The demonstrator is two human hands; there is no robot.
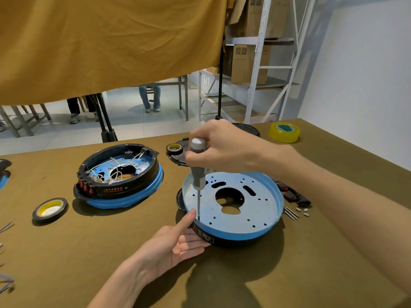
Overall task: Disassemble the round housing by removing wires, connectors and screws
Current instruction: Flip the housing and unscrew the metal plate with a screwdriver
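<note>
The round housing point(233, 210) sits under my right hand point(219, 147), which grips the upright screwdriver point(198, 167); my left hand point(178, 243) rests flat, fingers straight, against its rim.

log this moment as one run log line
right hand grips grey-handled screwdriver upright | tip at near rim of wire-free round blue housing | left hand steadies side, thumb by shaft

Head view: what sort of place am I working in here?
Probably a workshop or storeroom bench: metal shelving with cardboard boxes behind, tape rolls and a second wired housing on the cloth-covered table.
</note>
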